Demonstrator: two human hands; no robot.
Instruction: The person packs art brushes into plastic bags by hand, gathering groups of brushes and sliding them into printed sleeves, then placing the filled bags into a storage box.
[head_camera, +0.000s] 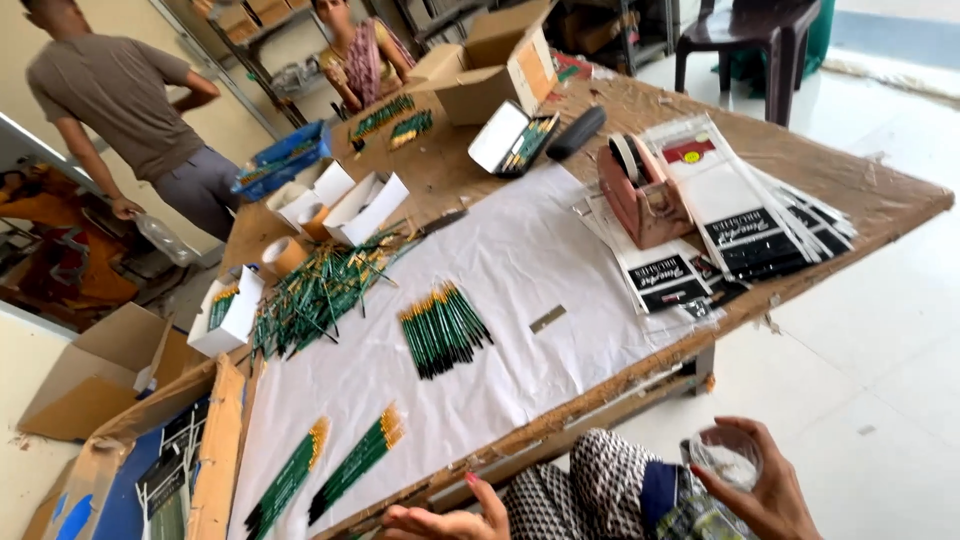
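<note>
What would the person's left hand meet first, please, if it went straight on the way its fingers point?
Probably the table's near wooden edge, then the white paper sheet; the left hand points up-right, though depth is unclear.

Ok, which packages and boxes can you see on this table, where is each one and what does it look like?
Clear flat sleeves: fanned at the right end, black bands, one red patch.
Cardboard box: far end, brown, flaps open.
Open case: before that box, white lid, pencils inside.
Small white boxes: far left, open.
White box: left edge, green pencils inside.
Right hand: holds a small clear cup.
</note>
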